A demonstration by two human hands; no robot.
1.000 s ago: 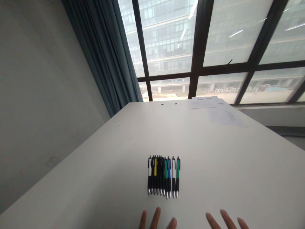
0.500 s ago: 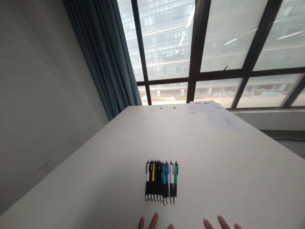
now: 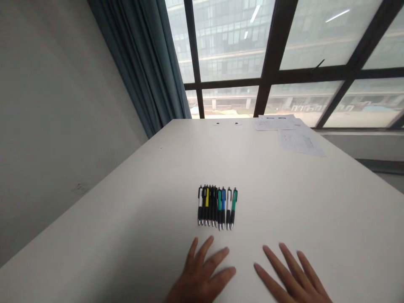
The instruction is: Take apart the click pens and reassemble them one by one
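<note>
Several click pens (image 3: 217,207) lie side by side in a neat row on the white table (image 3: 132,202), tips toward me; their barrels are white, yellow, black, green and blue. My left hand (image 3: 202,275) rests flat on the table just in front of the row, fingers spread and empty. My right hand (image 3: 292,277) lies flat to the right of it, fingers stretched out, holding nothing. Neither hand touches the pens.
Sheets of printed paper (image 3: 292,132) lie at the table's far right end. Two small round holes (image 3: 226,123) sit near the far edge. A grey wall and a blue-grey curtain (image 3: 148,67) stand to the left, large dark-framed windows behind.
The view has tilted down, so both hands show more fully; before only the fingertips showed at the bottom edge. The pens have not moved on the table.
</note>
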